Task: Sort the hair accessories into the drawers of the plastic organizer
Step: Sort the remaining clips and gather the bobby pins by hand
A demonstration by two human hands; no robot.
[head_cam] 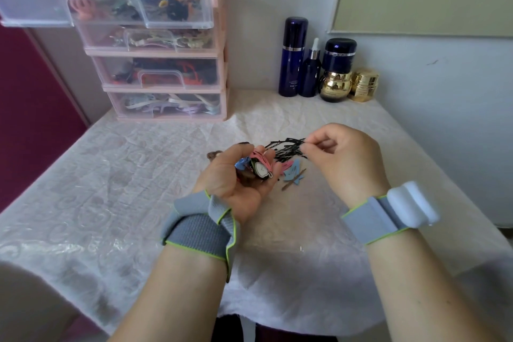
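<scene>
My left hand (233, 180) is palm up over the table, cupping a handful of small coloured hair clips (256, 166), pink, blue and one white. My right hand (341, 158) pinches a bunch of black bobby pins (286, 148) by one end, just above the table between both hands. Loose blue and pink clips (293, 171) and a brown pin lie on the cloth under them. The pink plastic organizer (222, 69) stands at the back left; two upper clear drawers (177, 8) are pulled out and hold mixed accessories, the lower ones are closed and filled.
Dark blue bottles (294, 58) and gold jars (363, 85) stand against the wall at the back right. A white embossed cloth (111, 189) covers the table. A dark red surface borders the table on the left.
</scene>
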